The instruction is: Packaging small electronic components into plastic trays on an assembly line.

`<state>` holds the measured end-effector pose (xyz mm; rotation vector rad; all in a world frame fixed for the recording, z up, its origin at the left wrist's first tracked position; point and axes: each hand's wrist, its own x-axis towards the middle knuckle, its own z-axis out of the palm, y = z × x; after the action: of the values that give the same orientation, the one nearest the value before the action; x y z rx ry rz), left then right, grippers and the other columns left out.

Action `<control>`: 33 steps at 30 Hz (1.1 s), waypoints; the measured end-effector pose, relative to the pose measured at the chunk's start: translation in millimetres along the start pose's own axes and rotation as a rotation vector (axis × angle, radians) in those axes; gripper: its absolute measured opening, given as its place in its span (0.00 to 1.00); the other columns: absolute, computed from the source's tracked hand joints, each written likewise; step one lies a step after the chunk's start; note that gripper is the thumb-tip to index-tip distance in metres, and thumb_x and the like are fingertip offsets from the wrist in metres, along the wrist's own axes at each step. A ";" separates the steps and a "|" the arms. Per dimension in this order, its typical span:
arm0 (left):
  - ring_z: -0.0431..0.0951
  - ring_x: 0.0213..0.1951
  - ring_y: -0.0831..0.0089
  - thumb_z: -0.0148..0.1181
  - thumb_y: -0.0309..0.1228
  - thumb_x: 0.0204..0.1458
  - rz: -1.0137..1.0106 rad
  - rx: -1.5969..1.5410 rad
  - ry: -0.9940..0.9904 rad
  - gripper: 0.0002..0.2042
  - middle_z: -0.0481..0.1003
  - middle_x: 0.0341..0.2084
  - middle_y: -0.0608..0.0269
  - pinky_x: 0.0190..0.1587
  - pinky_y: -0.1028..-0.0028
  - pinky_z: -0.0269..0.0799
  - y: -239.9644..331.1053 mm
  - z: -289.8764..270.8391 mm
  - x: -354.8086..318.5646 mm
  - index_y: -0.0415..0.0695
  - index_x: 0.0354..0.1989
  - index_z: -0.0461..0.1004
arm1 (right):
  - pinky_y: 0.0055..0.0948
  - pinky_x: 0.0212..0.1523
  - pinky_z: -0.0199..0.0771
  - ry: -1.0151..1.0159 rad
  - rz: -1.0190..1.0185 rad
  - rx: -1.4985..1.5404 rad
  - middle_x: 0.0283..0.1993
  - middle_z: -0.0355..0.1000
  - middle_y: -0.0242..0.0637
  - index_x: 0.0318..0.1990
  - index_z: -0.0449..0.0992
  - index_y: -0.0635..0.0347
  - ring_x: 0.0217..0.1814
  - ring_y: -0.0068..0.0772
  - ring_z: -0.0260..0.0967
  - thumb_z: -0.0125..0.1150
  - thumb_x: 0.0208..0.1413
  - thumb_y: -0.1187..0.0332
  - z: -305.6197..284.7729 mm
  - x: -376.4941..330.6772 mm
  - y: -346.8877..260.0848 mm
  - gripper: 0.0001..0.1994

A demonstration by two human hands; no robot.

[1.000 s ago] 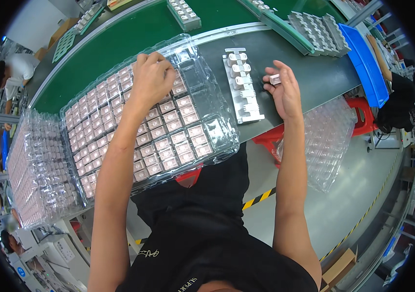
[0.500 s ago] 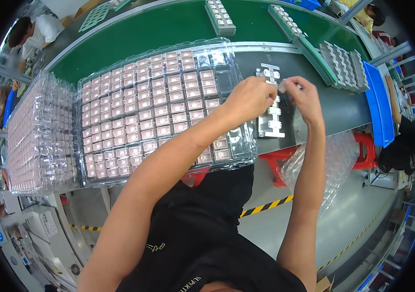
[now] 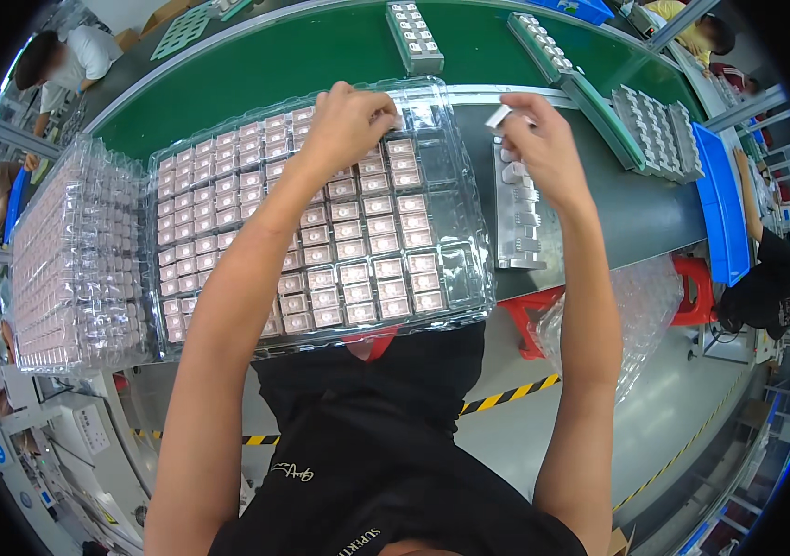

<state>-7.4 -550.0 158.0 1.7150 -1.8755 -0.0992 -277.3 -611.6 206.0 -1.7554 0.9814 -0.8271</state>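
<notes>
Head view shows our right grip pinching a small white piece, the metal fixture just beneath it, and our left grip, whose hold we cannot tell, over the clear tray beside pink pieces, where we should pinch lightly and lift straight.

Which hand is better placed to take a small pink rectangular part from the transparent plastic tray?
Probably the left hand: it is over the tray, while the right hand is outside it and holds a small whitish piece.

One part-filled tray and one tray stack show.
</notes>
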 end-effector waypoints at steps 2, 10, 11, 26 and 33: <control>0.70 0.51 0.59 0.60 0.36 0.57 0.023 0.081 -0.105 0.08 0.82 0.34 0.65 0.55 0.61 0.61 0.8 -0.8 -3.9 0.50 0.38 0.83 | 0.29 0.36 0.73 0.016 -0.177 -0.217 0.35 0.77 0.38 0.49 0.75 0.65 0.34 0.28 0.74 0.59 0.58 0.66 20.1 24.0 5.8 0.15; 0.67 0.53 0.57 0.59 0.36 0.57 0.080 0.087 -0.002 0.10 0.77 0.46 0.59 0.56 0.57 0.62 -10.4 2.7 -11.5 0.46 0.36 0.83 | 0.34 0.39 0.74 -0.219 -0.446 -0.476 0.31 0.76 0.39 0.40 0.79 0.63 0.34 0.36 0.75 0.56 0.57 0.73 86.8 88.7 4.9 0.08; 0.67 0.51 0.57 0.58 0.36 0.56 0.044 0.022 0.035 0.10 0.77 0.44 0.59 0.55 0.58 0.63 -14.5 -1.5 -10.5 0.46 0.36 0.83 | 0.37 0.40 0.74 -0.222 -0.532 -0.581 0.33 0.77 0.41 0.40 0.79 0.63 0.36 0.41 0.75 0.56 0.57 0.73 93.2 94.5 9.7 0.08; 0.71 0.42 0.52 0.57 0.36 0.54 -0.090 -0.157 0.191 0.12 0.79 0.35 0.53 0.50 0.58 0.67 -27.2 -16.2 -9.7 0.44 0.33 0.84 | 0.41 0.50 0.73 -0.270 -0.569 -0.685 0.44 0.73 0.51 0.48 0.71 0.62 0.48 0.51 0.73 0.59 0.49 0.79 100.0 98.8 10.1 0.16; 0.75 0.40 0.54 0.58 0.36 0.55 -0.077 -0.131 0.184 0.12 0.80 0.34 0.50 0.44 0.60 0.72 -27.5 -12.3 -6.2 0.40 0.34 0.84 | 0.41 0.46 0.73 -0.308 -0.333 -0.464 0.37 0.76 0.47 0.47 0.74 0.66 0.42 0.45 0.73 0.63 0.49 0.75 85.8 91.5 -4.6 0.15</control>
<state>22.7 -544.9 154.0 1.6487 -1.6346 -0.0890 -161.4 -657.5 191.0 -2.4080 0.7184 -0.5247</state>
